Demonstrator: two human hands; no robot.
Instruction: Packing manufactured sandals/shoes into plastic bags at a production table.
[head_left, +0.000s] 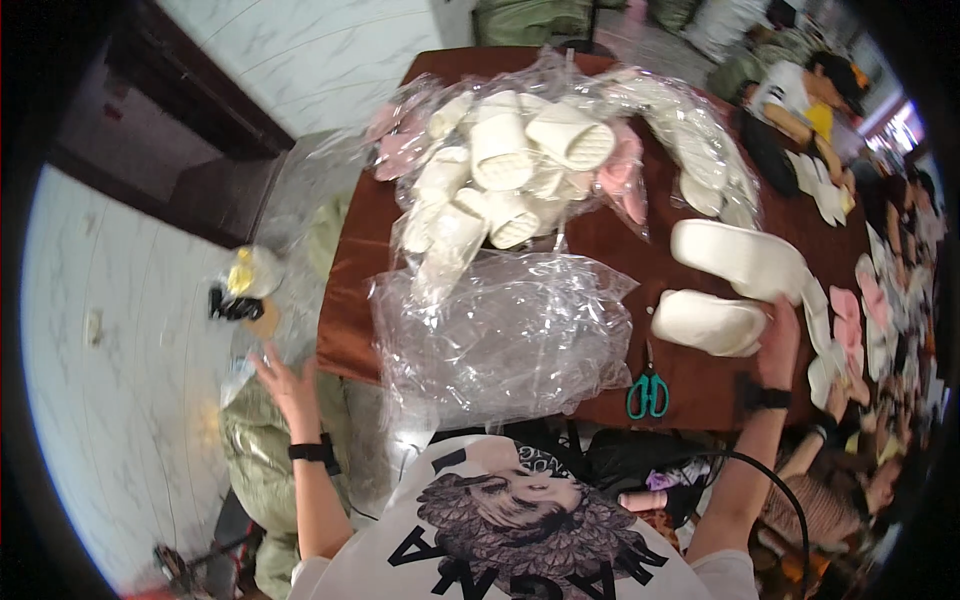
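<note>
Off the table's left edge, my left hand [290, 393] is empty, its fingers spread. At the right of the table, my right hand [779, 345] closes on the right ends of two white slippers, its fingertips partly hidden. The upper slipper [738, 256] lies slantwise above the lower slipper [705, 322]. Left of them, a loose clear plastic bag [500, 335] spreads over the table's front edge. Teal-handled scissors [648, 396] lie between the bag and my right forearm. Behind the bag is a heap of white slippers [500, 150], with clear plastic around them.
A brown cloth covers the table [350, 290]. Pink slippers [622, 170] and more wrapped white slippers [700, 150] lie toward the back. Other people work along the right side, among rows of slippers [847, 325]. A green sack [265, 430] stands on the floor at left.
</note>
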